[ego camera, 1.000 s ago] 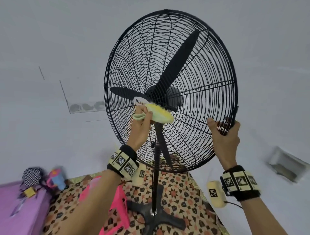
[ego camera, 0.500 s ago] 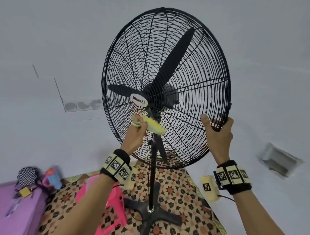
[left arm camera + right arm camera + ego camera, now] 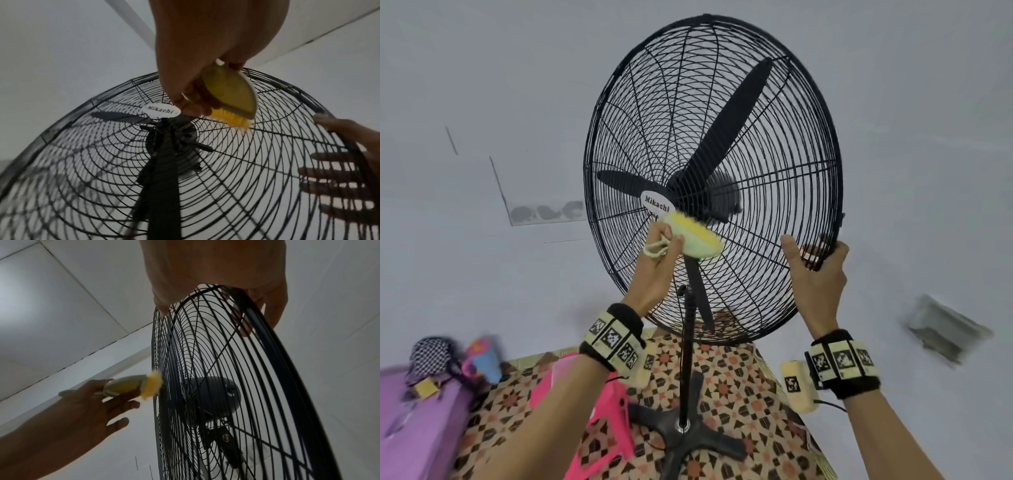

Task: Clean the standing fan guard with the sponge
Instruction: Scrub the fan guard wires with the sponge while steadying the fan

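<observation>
1. Head view: pale grey walls back a patterned floor mat (image 3: 750, 387), with a pink stool (image 3: 599, 407) low at the left. On the mat stands the black standing fan, its wire guard (image 3: 784, 192) tilted. The left hand (image 3: 654, 270) grips the sponge (image 3: 697, 240), a pale green body with a yellow bristly face, against the guard just below the white "Mikachi" badge (image 3: 656, 204). The right hand (image 3: 816, 270) holds the guard's lower right rim, thumb on the front wires and fingers wrapped behind.
2. Left wrist view: the left hand (image 3: 197, 68) has its fingers curled round the sponge (image 3: 232, 95), whose yellow face touches the guard (image 3: 246, 162) wires just right of the badge (image 3: 161, 110). The right hand's fingers (image 3: 337, 175) show behind the wires at the right edge.
3. Right wrist view: the right hand (image 3: 218, 272) clasps the rim of the guard (image 3: 267, 369). Farther off, the left hand (image 3: 96, 400) pinches the sponge (image 3: 131, 386) between thumb and upper fingers, lower fingers spread, the yellow side against the guard's front.
</observation>
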